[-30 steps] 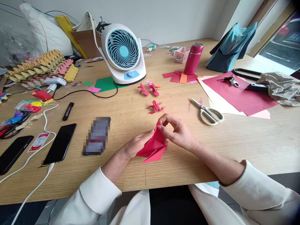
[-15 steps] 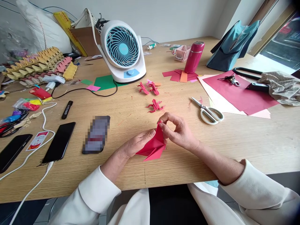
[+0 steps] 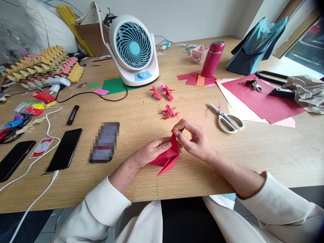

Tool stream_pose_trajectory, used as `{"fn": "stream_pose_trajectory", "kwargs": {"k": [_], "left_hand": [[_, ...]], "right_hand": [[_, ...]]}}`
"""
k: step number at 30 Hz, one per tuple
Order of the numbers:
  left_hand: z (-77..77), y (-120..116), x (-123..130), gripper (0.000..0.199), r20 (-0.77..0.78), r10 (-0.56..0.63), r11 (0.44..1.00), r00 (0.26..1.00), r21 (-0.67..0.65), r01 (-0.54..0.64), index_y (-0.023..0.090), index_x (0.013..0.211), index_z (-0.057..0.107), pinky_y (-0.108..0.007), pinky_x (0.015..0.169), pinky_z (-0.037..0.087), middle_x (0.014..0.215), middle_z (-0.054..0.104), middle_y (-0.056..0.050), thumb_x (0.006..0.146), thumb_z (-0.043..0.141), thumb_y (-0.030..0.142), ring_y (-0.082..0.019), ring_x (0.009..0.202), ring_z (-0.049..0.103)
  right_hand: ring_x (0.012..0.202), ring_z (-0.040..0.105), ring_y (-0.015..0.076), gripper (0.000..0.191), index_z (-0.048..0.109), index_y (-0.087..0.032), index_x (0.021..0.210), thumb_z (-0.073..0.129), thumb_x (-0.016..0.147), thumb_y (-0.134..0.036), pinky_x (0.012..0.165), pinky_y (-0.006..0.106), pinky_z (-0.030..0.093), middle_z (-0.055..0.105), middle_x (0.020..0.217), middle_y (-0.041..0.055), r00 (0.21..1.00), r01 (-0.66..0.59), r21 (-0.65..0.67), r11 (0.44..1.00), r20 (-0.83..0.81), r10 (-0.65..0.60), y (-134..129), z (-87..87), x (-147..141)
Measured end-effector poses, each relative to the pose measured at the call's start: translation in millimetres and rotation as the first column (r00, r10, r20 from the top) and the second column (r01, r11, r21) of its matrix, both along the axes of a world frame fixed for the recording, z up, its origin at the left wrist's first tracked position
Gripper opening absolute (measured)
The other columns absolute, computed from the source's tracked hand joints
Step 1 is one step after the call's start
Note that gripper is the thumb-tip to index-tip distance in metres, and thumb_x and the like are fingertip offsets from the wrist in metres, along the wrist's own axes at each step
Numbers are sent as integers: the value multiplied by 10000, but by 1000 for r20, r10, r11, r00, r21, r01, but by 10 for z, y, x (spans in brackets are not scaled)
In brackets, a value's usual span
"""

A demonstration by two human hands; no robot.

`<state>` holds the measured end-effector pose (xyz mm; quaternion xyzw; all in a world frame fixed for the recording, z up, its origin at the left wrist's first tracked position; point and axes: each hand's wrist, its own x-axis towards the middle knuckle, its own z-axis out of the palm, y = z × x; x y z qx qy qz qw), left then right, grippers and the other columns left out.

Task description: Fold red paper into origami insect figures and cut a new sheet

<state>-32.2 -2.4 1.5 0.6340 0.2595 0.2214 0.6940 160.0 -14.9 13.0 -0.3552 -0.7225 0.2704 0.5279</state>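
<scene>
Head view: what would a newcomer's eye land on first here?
Probably the large white-and-blue fan, standing toward the back of the wooden table, with a bright pink bottle to its right. Next, front and centre, the left hand and right hand hold a folded red paper, the right pinching its upper tip. Three small folded red figures lie just beyond the hands.

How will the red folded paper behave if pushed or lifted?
The red folded paper should be light, being thin sheet. Creased in layers, it probably has some stiffness, but the jutting lower flap may bend. The narrow tip at the right hand could crumple easily.
</scene>
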Motion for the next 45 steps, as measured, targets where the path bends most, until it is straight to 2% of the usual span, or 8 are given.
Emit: {"fn": "stream_pose_trajectory", "kwargs": {"k": [4, 13, 16, 21, 30, 37, 42, 45], "left_hand": [[7, -10, 2, 347, -26, 6, 999, 1000, 36, -5, 188, 1202, 678, -304, 950, 472, 1117, 711, -68, 995, 509, 410, -194, 1049, 640], [20, -6, 29, 305, -47, 34, 997, 998, 65, -31, 161, 1084, 697, -310, 930, 474, 1022, 703, -69, 989, 520, 391, -194, 1002, 642], [19, -8, 44, 323, -64, 84, 992, 994, 103, -77, 157, 1043, 701, -305, 895, 473, 978, 695, -64, 987, 514, 415, -189, 956, 636], [12, -26, 74, 359, -113, 231, 953, 966, 226, -201, 163, 922, 682, -272, 728, 441, 784, 617, -10, 979, 503, 469, -146, 759, 565], [38, -58, 85, 295, -115, 273, 905, 955, 368, -214, 172, 922, 678, -257, 779, 461, 882, 691, -27, 990, 505, 400, -156, 830, 624], [33, -44, 76, 284, -136, 278, 879, 951, 435, -195, 160, 952, 690, -266, 771, 470, 872, 694, -24, 989, 509, 376, -161, 820, 628], [11, -43, 85, 314, -125, 306, 870, 944, 439, -224, 156, 934, 693, -274, 776, 469, 859, 683, -24, 990, 503, 398, -171, 835, 624], [12, -32, 82, 286, -70, 328, 859, 942, 438, -266, 163, 1037, 696, -300, 896, 474, 1009, 703, -61, 984, 521, 382, -205, 991, 641]], "right_hand": [[684, 549, 135, 103, 577, -193, 825, 561, 926, -188, 668, 286, 463, 585, 733, 8, 1000, 16, -14, 1000, -17, -17, -3, -13, 0], [693, 561, 141, 167, 596, -186, 813, 551, 958, -254, 688, 295, 461, 602, 738, 16, 1000, 6, -22, 1000, -23, -6, 3, -5, 33], [710, 569, 144, 186, 597, -187, 845, 553, 968, -320, 704, 299, 475, 612, 768, 22, 999, -13, -61, 998, -36, 11, -1, -10, 31], [756, 579, 157, 199, 602, -190, 901, 672, 896, -376, 727, 308, 492, 617, 823, 30, 999, -41, -39, 998, 26, 42, 2, -34, 9], [703, 592, 151, 124, 622, -184, 807, 637, 914, -246, 671, 297, 476, 635, 748, 25, 1000, -1, -5, 1000, 12, 1, -3, -25, -9], [678, 582, 153, 235, 619, -187, 720, 598, 944, -256, 645, 305, 475, 639, 715, 33, 1000, 3, 40, 999, 19, -4, -12, 6, 9], [729, 604, 165, 153, 648, -193, 830, 636, 930, -307, 685, 318, 505, 648, 779, 44, 996, -41, 66, 997, 86, 35, 2, -14, 15], [734, 606, 164, 113, 647, -195, 846, 646, 923, -277, 681, 317, 503, 639, 790, 41, 996, -41, 109, 993, 89, 31, 27, -45, 27]]}}
